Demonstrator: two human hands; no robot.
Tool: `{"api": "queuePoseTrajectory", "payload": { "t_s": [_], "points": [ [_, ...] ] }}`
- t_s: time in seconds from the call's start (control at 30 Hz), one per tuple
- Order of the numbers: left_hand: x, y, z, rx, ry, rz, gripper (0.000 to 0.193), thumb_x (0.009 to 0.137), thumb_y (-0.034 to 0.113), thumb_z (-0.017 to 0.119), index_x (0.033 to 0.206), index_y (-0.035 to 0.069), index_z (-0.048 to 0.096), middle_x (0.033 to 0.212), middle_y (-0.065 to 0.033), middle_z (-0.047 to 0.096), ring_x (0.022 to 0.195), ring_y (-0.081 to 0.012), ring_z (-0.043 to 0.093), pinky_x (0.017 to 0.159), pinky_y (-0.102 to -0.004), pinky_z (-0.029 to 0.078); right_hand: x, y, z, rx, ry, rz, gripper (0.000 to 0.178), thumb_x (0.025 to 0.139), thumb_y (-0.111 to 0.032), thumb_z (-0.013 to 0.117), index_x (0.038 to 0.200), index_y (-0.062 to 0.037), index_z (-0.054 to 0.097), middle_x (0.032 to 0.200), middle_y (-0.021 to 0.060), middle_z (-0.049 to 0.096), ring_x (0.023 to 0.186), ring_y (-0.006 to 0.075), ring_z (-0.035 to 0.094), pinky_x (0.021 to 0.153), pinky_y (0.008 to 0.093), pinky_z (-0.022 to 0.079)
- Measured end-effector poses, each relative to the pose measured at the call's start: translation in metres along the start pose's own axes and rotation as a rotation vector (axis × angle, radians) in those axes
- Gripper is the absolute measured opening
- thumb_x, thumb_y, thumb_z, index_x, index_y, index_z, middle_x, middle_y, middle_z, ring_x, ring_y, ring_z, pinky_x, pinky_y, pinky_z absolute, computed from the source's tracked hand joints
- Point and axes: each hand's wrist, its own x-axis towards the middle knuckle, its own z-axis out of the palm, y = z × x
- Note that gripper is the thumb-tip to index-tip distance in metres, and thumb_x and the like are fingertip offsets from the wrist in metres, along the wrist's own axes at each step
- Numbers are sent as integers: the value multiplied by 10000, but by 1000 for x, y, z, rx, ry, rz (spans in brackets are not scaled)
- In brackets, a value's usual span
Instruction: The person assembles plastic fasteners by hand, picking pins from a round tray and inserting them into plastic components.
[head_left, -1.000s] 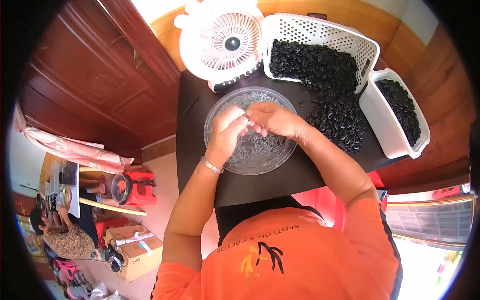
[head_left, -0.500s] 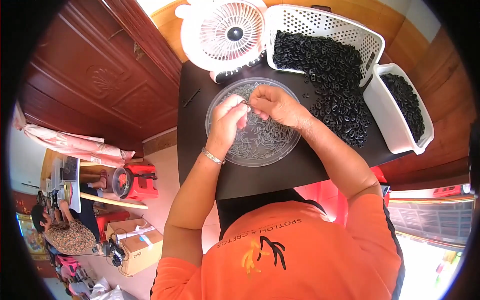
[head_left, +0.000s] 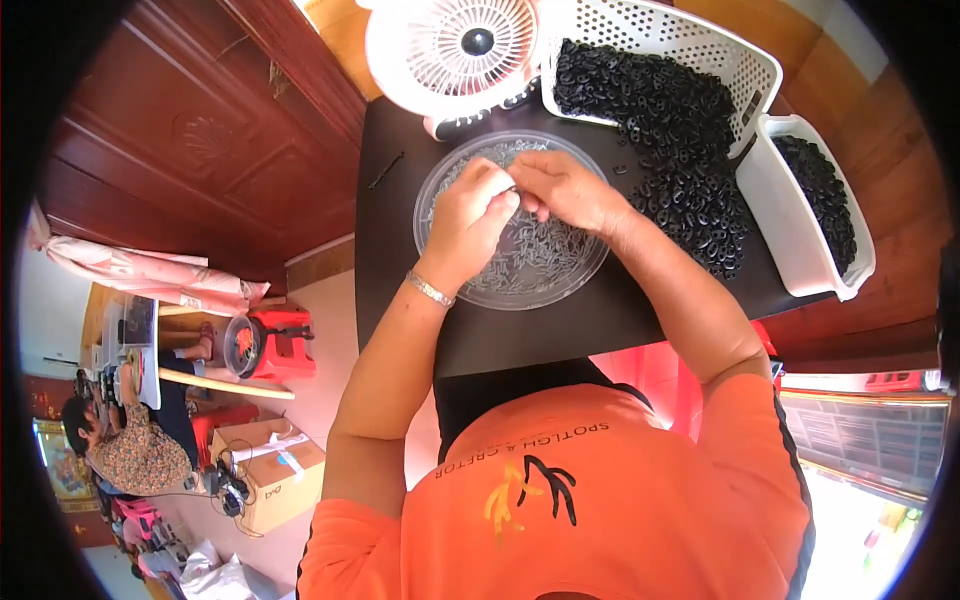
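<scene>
My left hand [head_left: 466, 222] and my right hand [head_left: 572, 192] meet fingertip to fingertip above a round clear tray [head_left: 520, 302]. Both are closed in a pinch around one small black piece [head_left: 513, 189], mostly covered by the fingers. Its shape looks like the oval black pieces with holes nearby, but I cannot be sure. Many thin grey pins [head_left: 545, 258] lie scattered in the tray beneath my hands. Beside my right forearm spreads a heap of black oval pieces [head_left: 695, 205] on the dark table [head_left: 500, 345].
A white perforated basket [head_left: 757, 85] lies tipped, black pieces spilling out. A white bin [head_left: 785, 235] holds more. At the back stands a white fan [head_left: 450, 50]. A thin dark stick [head_left: 385, 170] lies at the left. Another person [head_left: 140, 455] sits farther left, near a cardboard box [head_left: 280, 480].
My fingers have drawn closer together and the left hand has turned slightly over the small piece. The whole view has shifted a little, with the table now higher in it.
</scene>
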Motion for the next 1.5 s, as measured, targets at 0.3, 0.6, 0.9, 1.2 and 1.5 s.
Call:
{"api": "queuePoseTrajectory", "payload": {
  "t_s": [0.3, 0.6, 0.9, 1.2, 1.5],
  "points": [
    [-4, -7, 1, -456, 33, -340, 136, 835, 108, 532, 765, 0, 575, 650, -12, 539, 573, -72, 490, 515, -213, 391, 4, 12, 2, 123, -58, -66, 237, 931, -225, 490, 801, -38, 555, 697, 7, 547, 631, 82, 503, 593, 217, 417],
    [-4, -12, -1, -497, 106, -398, 113, 820, 97, 539, 760, 5, 564, 721, -40, 551, 605, -119, 522, 538, -238, 417, 5, 11, 3, 197, 22, -106, 189, 909, -194, 531, 818, -32, 564, 715, 7, 551, 640, 81, 492, 597, 217, 413],
    [-3, -7, 1, -200, -16, -157, 88, 815, 61, 527, 792, -18, 555, 752, -58, 539, 636, -150, 509, 606, -267, 419, 1, 4, 2, -23, -14, 3, 266, 908, -246, 497, 774, -25, 556, 662, 18, 546, 568, 92, 485, 539, 237, 415],
    [-2, -10, -1, -656, -25, -483, 176, 837, 157, 505, 744, 13, 543, 663, -52, 550, 592, -114, 509, 556, -235, 409, 1, 10, 3, -2, -48, -28, 246, 917, -234, 486, 776, -41, 543, 680, -1, 525, 591, 82, 464, 552, 221, 390],
    [-3, -16, -1, -858, 62, -585, 150, 830, 131, 508, 736, 18, 538, 646, -64, 552, 542, -137, 518, 497, -247, 401, -1, 7, 7, 5, 1, -71, 169, 887, -177, 541, 795, -36, 538, 716, -8, 532, 651, 68, 483, 602, 222, 418]
  ]
}}
